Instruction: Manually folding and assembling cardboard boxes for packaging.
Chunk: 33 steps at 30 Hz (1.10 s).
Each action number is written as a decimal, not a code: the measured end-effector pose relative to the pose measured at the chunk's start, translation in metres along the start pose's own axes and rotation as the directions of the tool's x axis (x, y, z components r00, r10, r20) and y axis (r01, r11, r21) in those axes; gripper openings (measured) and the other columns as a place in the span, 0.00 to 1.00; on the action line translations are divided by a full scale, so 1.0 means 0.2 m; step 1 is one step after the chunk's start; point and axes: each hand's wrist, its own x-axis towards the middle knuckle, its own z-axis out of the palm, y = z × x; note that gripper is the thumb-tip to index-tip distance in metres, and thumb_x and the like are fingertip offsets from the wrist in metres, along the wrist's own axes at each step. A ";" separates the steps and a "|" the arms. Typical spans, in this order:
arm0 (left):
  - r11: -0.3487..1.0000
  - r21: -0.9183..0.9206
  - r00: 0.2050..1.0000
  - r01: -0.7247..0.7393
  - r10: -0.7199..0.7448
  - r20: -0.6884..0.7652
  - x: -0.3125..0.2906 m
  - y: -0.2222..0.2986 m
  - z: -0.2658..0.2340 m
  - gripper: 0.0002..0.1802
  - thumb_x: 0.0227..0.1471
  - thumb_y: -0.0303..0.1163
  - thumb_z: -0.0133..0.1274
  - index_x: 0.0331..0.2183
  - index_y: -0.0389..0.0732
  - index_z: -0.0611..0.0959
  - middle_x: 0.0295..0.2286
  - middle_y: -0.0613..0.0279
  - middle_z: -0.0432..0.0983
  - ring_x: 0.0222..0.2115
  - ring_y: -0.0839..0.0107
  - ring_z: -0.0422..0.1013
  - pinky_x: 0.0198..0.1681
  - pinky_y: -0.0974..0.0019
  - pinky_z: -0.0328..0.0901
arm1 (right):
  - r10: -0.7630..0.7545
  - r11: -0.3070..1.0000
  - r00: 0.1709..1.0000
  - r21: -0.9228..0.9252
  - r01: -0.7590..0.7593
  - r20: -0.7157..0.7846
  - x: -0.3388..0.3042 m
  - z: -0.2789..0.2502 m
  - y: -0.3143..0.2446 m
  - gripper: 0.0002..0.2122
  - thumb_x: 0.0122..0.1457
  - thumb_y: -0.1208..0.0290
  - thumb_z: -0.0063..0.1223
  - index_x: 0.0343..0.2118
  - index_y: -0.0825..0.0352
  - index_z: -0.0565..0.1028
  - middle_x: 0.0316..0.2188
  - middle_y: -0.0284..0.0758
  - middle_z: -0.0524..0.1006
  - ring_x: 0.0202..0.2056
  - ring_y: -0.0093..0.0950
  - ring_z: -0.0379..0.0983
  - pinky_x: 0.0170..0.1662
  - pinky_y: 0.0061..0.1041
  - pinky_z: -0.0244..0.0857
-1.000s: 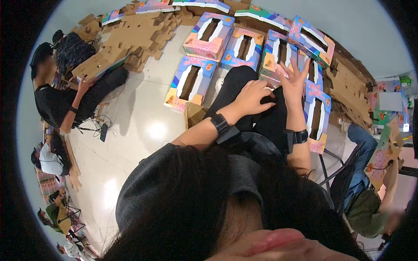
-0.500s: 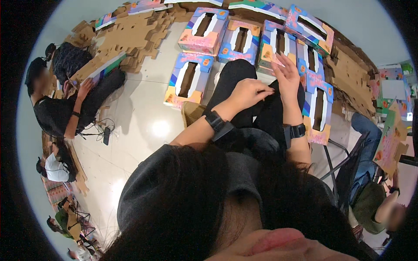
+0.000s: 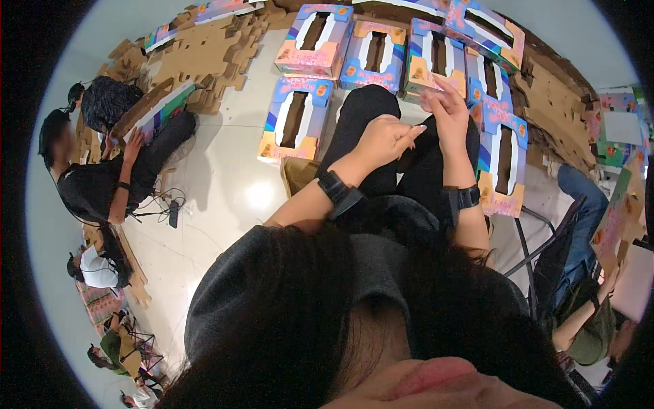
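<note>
My left hand (image 3: 390, 142) is over my lap, its fingers curled in and the thumb pressed against them. Anything between those fingertips is hidden or too small to name. Beside it, a little higher, my right hand (image 3: 449, 116) is raised with bent fingers apart, and I see nothing in it. The two hands do not touch. Just beyond the right hand is a colourful cardboard box (image 3: 417, 80) with a long slot in its top. Similar boxes lie on either side of my knees: one at the left (image 3: 317, 119) and one at the right (image 3: 503, 202).
Several more printed boxes stand ahead of me. Flat brown cardboard (image 3: 211, 51) is stacked at the far left, with more cardboard (image 3: 548, 112) at the right. A co-worker (image 3: 88, 184) at the left handles a box. Another person (image 3: 589, 327) sits at the right near a chair (image 3: 555, 252).
My left fingers have curled in more tightly. The right fingers have bent, while that hand stays about where it was. At the right, the other person's arm and cardboard have shifted.
</note>
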 end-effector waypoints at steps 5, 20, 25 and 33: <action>0.997 -0.072 0.999 0.041 -0.040 0.024 0.00 0.01 0.00 0.25 0.57 0.37 0.38 0.13 0.41 0.76 0.12 0.62 0.71 0.18 0.59 0.69 0.29 0.60 0.63 | 0.015 0.999 0.999 -0.041 -0.016 -0.034 0.00 -0.03 0.02 0.08 0.57 0.69 0.52 0.32 0.69 0.75 0.24 0.36 0.78 0.25 0.18 0.72 0.30 0.16 0.64; 0.998 -0.065 0.999 0.024 -0.021 0.049 0.01 0.01 -0.01 0.28 0.59 0.35 0.30 0.14 0.41 0.76 0.09 0.63 0.68 0.17 0.60 0.68 0.33 0.60 0.63 | 0.124 0.981 0.991 -0.156 -0.114 0.056 -0.05 -0.01 -0.05 0.24 0.60 0.54 0.45 0.13 0.68 0.72 0.11 0.33 0.73 0.11 0.14 0.61 0.17 0.14 0.53; 0.999 -0.040 0.999 0.000 0.001 0.044 0.01 0.03 -0.02 0.27 0.58 0.34 0.32 0.13 0.41 0.75 0.09 0.63 0.68 0.16 0.60 0.68 0.31 0.60 0.63 | 0.122 0.980 0.990 -0.164 -0.109 0.071 -0.04 -0.02 -0.03 0.23 0.60 0.55 0.45 0.14 0.68 0.73 0.11 0.33 0.73 0.11 0.14 0.61 0.17 0.14 0.53; 0.999 -0.046 1.000 0.002 0.000 0.031 0.01 0.02 -0.01 0.27 0.58 0.34 0.32 0.13 0.41 0.75 0.09 0.62 0.68 0.16 0.60 0.68 0.31 0.59 0.63 | 0.114 0.983 0.990 -0.151 -0.100 0.086 -0.04 -0.02 0.00 0.23 0.59 0.54 0.46 0.16 0.69 0.74 0.11 0.32 0.72 0.11 0.15 0.62 0.17 0.15 0.54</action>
